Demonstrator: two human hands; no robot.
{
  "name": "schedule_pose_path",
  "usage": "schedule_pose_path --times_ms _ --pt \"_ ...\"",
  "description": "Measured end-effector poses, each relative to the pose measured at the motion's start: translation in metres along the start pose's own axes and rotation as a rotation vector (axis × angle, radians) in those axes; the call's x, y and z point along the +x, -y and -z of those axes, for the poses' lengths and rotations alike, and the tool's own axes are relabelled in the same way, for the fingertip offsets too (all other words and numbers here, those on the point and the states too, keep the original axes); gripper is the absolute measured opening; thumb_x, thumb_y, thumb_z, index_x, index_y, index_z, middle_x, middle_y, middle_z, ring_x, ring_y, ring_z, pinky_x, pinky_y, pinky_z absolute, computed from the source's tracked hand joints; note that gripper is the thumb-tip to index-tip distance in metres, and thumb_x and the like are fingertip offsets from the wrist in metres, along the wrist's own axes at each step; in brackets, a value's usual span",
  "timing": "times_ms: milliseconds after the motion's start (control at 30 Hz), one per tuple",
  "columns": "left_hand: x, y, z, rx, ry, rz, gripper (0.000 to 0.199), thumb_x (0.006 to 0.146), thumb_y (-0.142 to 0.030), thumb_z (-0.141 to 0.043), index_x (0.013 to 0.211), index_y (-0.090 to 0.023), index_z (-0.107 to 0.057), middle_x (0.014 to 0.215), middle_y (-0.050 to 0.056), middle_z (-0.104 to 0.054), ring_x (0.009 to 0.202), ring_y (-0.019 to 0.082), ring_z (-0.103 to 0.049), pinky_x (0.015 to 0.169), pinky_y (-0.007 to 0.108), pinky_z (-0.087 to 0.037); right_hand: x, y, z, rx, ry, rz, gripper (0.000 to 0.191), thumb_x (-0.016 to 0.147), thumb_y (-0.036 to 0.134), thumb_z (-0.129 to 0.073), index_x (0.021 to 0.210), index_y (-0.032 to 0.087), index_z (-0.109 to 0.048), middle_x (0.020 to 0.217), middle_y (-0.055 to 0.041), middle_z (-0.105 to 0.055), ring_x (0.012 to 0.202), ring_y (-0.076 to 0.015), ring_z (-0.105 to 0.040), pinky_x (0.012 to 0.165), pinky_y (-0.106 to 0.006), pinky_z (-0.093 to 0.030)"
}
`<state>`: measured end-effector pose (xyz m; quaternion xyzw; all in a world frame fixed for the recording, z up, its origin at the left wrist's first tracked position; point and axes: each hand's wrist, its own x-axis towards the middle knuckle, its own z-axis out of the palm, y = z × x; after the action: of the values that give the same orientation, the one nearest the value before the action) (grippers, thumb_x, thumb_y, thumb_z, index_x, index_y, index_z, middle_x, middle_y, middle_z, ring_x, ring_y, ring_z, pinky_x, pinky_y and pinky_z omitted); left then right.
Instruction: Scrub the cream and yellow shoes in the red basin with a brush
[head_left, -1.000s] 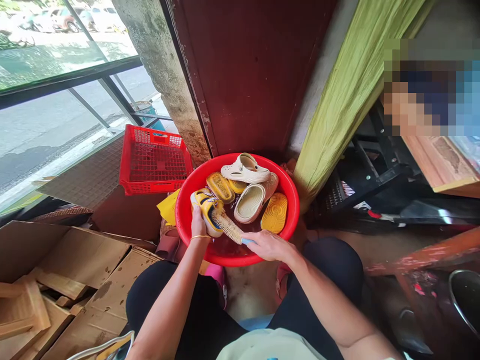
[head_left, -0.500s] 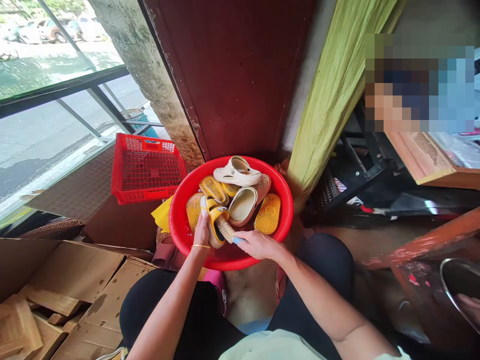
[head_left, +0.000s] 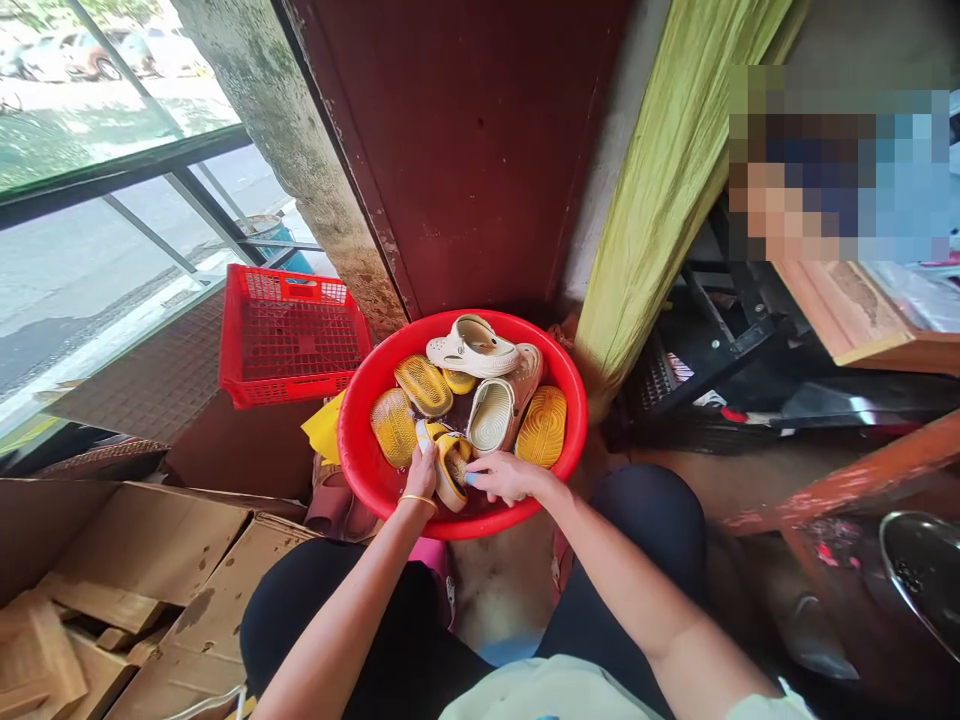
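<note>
My left hand [head_left: 423, 470] is closed on a yellow and white sandal [head_left: 448, 482] low over the front of a red basin [head_left: 351, 445]. In my right hand [head_left: 510, 477] is a brush with a blue handle [head_left: 472, 478]; its bristles are inside the sandal's opening. Behind them in the basin lie two cream clogs, one [head_left: 474, 347] resting partly on the other [head_left: 493, 412]. Yellow sandals lie sole up at the left [head_left: 394, 427], at the back left [head_left: 424, 385] and at the right [head_left: 541, 427].
A red crate [head_left: 294, 335] stands behind the basin on the left. Cardboard boxes [head_left: 161, 545] with wood pieces are at the near left. A yellow-green curtain [head_left: 637, 190] hangs at the back right, and an orange-red wooden frame [head_left: 862, 475] stands at the right.
The held sandal has moved slightly right and toward me, and turned more upright. My left hand moved with it. The brush sits deeper in the sandal, with less of it showing.
</note>
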<state>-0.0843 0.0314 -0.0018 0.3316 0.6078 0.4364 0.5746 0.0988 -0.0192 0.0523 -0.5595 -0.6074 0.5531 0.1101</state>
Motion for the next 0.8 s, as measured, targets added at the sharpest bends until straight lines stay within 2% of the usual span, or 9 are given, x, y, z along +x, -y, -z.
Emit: schedule_pose_path --times_ms 133,267,367,433,600,800 --pt "0.010 -0.007 0.003 0.050 -0.034 -0.039 0.033 0.086 -0.046 -0.068 0.109 -0.022 -0.068 0.098 0.005 -0.076 0.102 0.026 -0.070 0.090 0.036 -0.057 -0.010 0.006 0.012 0.001 0.079 0.045 0.041 0.095 0.041 -0.058 0.129 0.024 -0.072 0.057 0.0051 -0.062 0.035 -0.0071 -0.047 0.039 -0.017 -0.032" --pt "0.018 -0.003 0.007 0.038 -0.065 -0.021 0.030 0.085 -0.043 -0.067 0.107 -0.022 -0.067 0.099 0.006 -0.075 0.099 0.024 -0.070 0.091 0.035 -0.055 -0.017 0.006 0.010 -0.024 0.120 0.061 0.037 0.096 0.040 -0.056 0.125 0.024 -0.073 0.057 0.0053 -0.062 0.035 -0.0080 -0.049 0.040 -0.017 -0.034" --pt "0.015 0.005 0.005 0.025 0.009 -0.013 0.028 0.085 -0.038 -0.067 0.108 -0.022 -0.066 0.105 0.006 -0.074 0.102 0.023 -0.070 0.093 0.034 -0.055 -0.009 0.001 0.000 -0.061 0.074 0.049 0.034 0.098 0.037 -0.053 0.119 0.022 -0.074 0.057 0.0049 -0.060 0.034 -0.0087 -0.050 0.039 -0.018 -0.035" --pt "0.012 0.009 0.001 0.049 0.036 -0.032 0.029 0.084 -0.036 -0.067 0.110 -0.023 -0.066 0.108 0.006 -0.074 0.104 0.023 -0.070 0.095 0.035 -0.054 0.000 -0.002 -0.007 -0.046 0.027 0.022 0.035 0.099 0.035 -0.052 0.124 0.021 -0.072 0.057 0.0047 -0.059 0.034 -0.0090 -0.050 0.038 -0.018 -0.035" --pt "0.007 -0.002 -0.003 0.113 -0.042 -0.072 0.028 0.082 -0.034 -0.071 0.107 -0.022 -0.068 0.109 0.007 -0.075 0.109 0.026 -0.068 0.096 0.034 -0.053 0.012 -0.001 -0.014 0.032 -0.037 -0.013 0.042 0.100 0.035 -0.052 0.138 0.023 -0.064 0.057 0.0054 -0.059 0.035 -0.0085 -0.049 0.038 -0.017 -0.037" --pt "0.013 -0.016 0.005 0.128 -0.105 -0.031 0.051 0.079 -0.047 -0.072 0.122 -0.020 -0.069 0.099 0.008 -0.077 0.101 0.028 -0.069 0.088 0.036 -0.054 -0.013 0.011 0.011 -0.036 0.185 0.054 0.042 0.100 0.045 -0.054 0.133 0.024 -0.069 0.060 0.0053 -0.061 0.038 -0.0069 -0.051 0.040 -0.016 -0.036"
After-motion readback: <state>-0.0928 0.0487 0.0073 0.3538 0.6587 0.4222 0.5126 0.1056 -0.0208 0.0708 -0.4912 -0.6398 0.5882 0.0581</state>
